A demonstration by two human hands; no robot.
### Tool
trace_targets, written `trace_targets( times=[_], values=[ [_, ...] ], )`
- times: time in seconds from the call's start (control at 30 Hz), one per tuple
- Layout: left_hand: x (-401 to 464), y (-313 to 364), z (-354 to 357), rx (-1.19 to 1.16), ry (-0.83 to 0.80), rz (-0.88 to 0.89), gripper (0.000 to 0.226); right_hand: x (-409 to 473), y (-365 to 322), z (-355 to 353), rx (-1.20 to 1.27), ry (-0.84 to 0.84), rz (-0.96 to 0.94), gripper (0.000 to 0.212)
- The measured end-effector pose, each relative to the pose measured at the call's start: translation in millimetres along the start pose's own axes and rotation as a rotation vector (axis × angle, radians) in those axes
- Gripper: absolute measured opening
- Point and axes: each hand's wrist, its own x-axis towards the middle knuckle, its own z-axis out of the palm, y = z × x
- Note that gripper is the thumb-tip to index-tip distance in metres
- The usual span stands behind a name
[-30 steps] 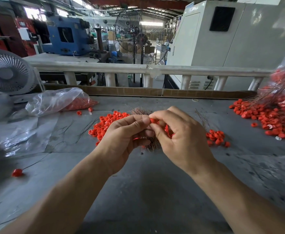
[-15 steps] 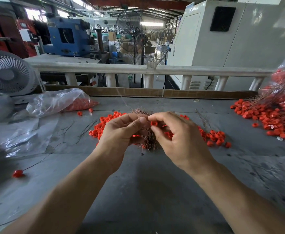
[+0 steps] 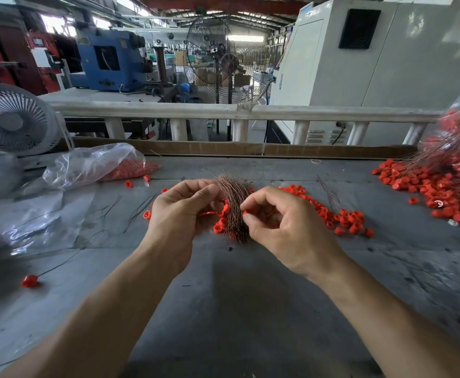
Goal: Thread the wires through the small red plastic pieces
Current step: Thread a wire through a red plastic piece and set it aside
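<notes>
Where the two forearms meet over the scuffed grey worktop [image 3: 223,309], the left hand [image 3: 181,214] grips a curved bundle of thin coppery wires [image 3: 235,205], its lower end hidden. The right hand [image 3: 280,225] pinches something tiny and red, mostly covered by fingertips. Behind lie small round red plastic pieces [image 3: 343,219]; a crinkled clear plastic bag [image 3: 92,165] blurs more.

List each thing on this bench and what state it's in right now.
Left hand: fingers curled, gripping the wire bundle.
Right hand: pinching a small red piece.
Wire bundle: bunched, arched between the hands.
Bag: lying on its side, red pieces inside.
Right pile: spilled, wires sticking out.
Lone piece: on a wire.
</notes>
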Motion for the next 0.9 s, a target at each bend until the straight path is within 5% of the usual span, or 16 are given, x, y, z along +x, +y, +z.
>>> trace_targets(
  times=[0.47, 0.6, 0.77, 0.9],
  values=[
    [2, 3, -5, 0.031, 0.120, -0.009, 0.005, -1, 5, 1, -0.121, -0.017, -0.035, 0.014],
    [5, 5, -8, 0.049, 0.120, -0.027, 0.006, 5, 12, -8, -0.283, 0.149, -0.024, 0.011],
    [4, 2, -8, 0.247, 0.154, 0.026, 0.015, 15, 30, -47, -0.547, 0.413, 0.224, 0.005],
    [4, 0, -6, 0.408, 0.167, 0.078, 0.019, 12, 47, -82, -0.727, 0.405, 0.507, 0.007]
  ],
)
